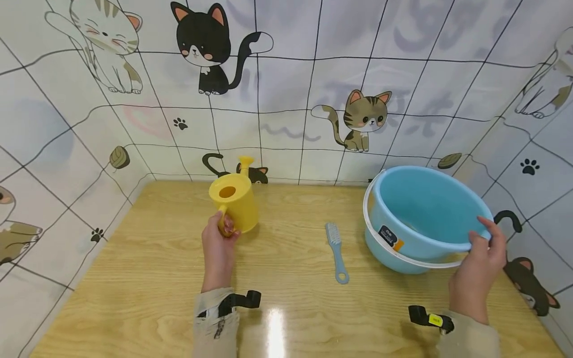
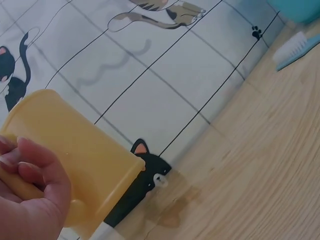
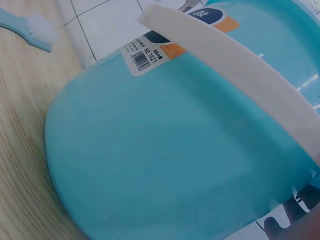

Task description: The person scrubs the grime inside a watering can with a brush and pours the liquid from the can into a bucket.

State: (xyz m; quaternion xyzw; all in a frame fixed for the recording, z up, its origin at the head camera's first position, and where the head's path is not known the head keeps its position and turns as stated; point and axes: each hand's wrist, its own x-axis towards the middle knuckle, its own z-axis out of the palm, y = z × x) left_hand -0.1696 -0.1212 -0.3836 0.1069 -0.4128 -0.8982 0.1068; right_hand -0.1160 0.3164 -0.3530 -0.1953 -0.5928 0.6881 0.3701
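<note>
In the head view, my left hand (image 1: pixel 220 243) grips the handle of a yellow watering can (image 1: pixel 243 206), its round top opening visible and its spout pointing toward the wall. The left wrist view shows curled fingers around that handle beside the can's smooth body (image 2: pixel 90 145). On the right stands a light blue bucket (image 1: pixel 398 258) with a white carrying handle (image 1: pixel 376 236) hanging down around its front. My right hand (image 1: pixel 481 256) holds the bucket's near right rim between fingers and thumb. In the right wrist view the bucket's wall (image 3: pixel 150 140) hides most of that hand.
A blue brush (image 1: pixel 337 253) with pale bristles lies on the wooden table (image 1: pixel 286 214) between the can and the bucket. Behind the table and at both sides rises a tiled-pattern wall covering (image 1: pixel 286 124) printed with cats. The bucket bears a label (image 3: pixel 145 55).
</note>
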